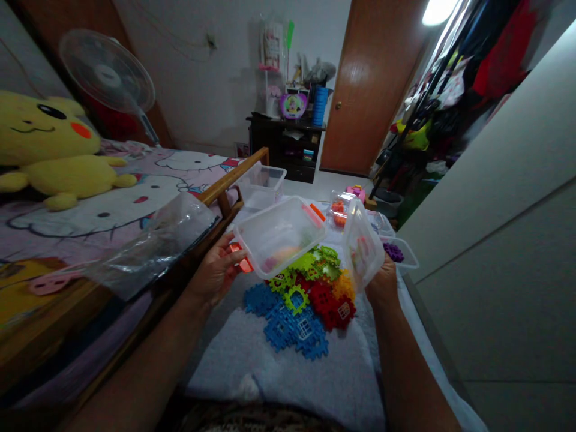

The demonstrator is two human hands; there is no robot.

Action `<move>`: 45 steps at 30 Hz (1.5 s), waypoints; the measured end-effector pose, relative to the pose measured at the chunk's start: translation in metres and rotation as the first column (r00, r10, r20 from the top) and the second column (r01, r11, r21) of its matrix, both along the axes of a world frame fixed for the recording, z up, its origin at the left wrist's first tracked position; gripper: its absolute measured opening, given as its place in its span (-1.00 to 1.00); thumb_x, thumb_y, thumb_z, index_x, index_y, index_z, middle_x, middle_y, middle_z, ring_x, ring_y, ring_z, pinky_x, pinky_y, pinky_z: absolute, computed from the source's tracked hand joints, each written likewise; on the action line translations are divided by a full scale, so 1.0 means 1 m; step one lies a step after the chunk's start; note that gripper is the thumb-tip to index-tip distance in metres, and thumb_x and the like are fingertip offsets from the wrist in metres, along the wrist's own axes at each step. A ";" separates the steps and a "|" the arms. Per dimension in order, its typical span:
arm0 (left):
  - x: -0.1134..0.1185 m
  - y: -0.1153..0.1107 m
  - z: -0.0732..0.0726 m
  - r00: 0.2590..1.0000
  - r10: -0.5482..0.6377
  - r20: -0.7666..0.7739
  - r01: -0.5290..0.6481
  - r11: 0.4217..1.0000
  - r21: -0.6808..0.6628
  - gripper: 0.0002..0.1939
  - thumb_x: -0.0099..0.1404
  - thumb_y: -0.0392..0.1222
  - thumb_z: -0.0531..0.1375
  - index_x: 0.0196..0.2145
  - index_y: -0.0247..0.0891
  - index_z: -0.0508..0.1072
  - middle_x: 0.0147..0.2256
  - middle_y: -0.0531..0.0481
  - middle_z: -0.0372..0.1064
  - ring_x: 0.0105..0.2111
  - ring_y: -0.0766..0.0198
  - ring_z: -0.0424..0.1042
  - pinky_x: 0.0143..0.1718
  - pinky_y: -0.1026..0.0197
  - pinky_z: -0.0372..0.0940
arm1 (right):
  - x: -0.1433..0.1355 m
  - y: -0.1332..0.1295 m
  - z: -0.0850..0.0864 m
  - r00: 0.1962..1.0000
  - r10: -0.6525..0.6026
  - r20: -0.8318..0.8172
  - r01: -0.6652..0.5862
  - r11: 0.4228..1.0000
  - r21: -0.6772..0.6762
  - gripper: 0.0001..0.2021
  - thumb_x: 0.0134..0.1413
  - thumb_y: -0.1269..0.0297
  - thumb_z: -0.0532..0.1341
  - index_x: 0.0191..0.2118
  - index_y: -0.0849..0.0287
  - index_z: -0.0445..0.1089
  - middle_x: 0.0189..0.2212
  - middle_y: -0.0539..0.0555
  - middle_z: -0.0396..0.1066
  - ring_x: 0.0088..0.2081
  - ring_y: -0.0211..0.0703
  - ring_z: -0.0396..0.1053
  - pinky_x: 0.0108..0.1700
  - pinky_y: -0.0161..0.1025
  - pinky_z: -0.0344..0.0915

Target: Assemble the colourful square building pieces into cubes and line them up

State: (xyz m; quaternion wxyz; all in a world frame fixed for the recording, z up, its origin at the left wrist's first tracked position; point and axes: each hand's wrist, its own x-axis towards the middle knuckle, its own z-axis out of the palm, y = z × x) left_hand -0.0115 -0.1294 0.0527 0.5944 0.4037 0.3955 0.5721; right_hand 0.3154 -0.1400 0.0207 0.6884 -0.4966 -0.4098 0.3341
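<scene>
My left hand (221, 268) grips a clear plastic box (279, 235) by its end with the orange latch, and the box is tilted above the cloth. On the right, my right hand (383, 281) holds a clear plastic lid (361, 246) upright by its lower edge. Below and between them lies a pile of gear-shaped toy pieces: blue pieces (297, 327) nearest me, red pieces (332, 305) to the right, green pieces (321, 261) behind, and yellow-orange pieces (343, 285) beside the lid.
Behind stand a clear container (265, 180), a box with orange pieces (338, 214) and one with purple pieces (393, 251). A wooden rail (234, 179) and plastic bag (157, 246) are at left. A white cabinet (504, 240) borders the right.
</scene>
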 end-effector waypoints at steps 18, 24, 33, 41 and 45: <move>0.013 0.023 -0.003 0.969 0.005 0.246 0.036 0.987 -0.160 -0.77 0.32 -0.28 0.19 -0.07 -0.29 0.50 -0.16 -0.09 0.53 -0.31 0.28 0.52 -0.36 0.29 0.47 | -0.081 0.039 0.091 0.243 0.049 0.969 -0.171 0.985 -0.007 -0.75 0.26 0.45 0.10 -0.12 0.13 0.51 -0.20 0.13 0.54 -0.18 -0.08 0.46 -0.13 -0.19 0.31; 0.024 0.026 0.004 0.979 0.078 0.190 -0.044 0.983 -0.177 -0.81 0.35 -0.30 0.15 -0.11 -0.30 0.50 -0.19 -0.07 0.53 -0.33 0.29 0.51 -0.40 0.32 0.42 | -0.084 0.047 0.090 0.112 0.120 0.986 -0.122 0.987 -0.106 -0.74 0.26 0.45 0.08 -0.18 0.11 0.53 -0.25 0.13 0.54 -0.25 -0.09 0.45 -0.22 -0.20 0.29; 0.022 0.025 0.009 0.998 -0.032 0.058 0.038 0.993 -0.111 -0.63 0.12 -0.20 0.36 -0.10 -0.28 0.46 -0.23 -0.05 0.53 -0.40 0.29 0.49 -0.44 0.33 0.39 | -0.075 0.054 0.085 0.221 0.182 0.958 -0.284 0.952 -0.115 -0.64 0.10 0.51 0.10 -0.03 0.19 0.50 -0.15 0.19 0.54 -0.17 -0.09 0.45 -0.07 -0.14 0.33; 0.021 0.026 0.010 0.998 -0.055 0.030 0.058 0.988 -0.140 -0.57 0.06 -0.29 0.36 -0.09 -0.29 0.40 -0.29 -0.03 0.52 -0.44 0.30 0.50 -0.43 0.31 0.40 | -0.016 0.049 0.066 0.703 0.072 0.707 0.040 0.989 -0.140 -0.68 0.17 0.20 0.07 -0.10 0.19 0.49 -0.17 0.18 0.55 -0.15 0.00 0.47 -0.05 -0.08 0.35; 0.019 0.028 0.008 0.998 -0.064 -0.017 0.061 0.988 -0.142 -0.54 0.05 -0.30 0.37 -0.07 -0.31 0.40 -0.27 -0.06 0.53 -0.41 0.27 0.52 -0.42 0.30 0.41 | -0.009 0.036 0.045 0.780 0.225 0.584 -0.024 0.943 -0.331 -0.54 0.17 -0.04 0.13 0.00 0.18 0.46 -0.17 0.22 0.56 -0.17 0.04 0.51 -0.14 -0.09 0.41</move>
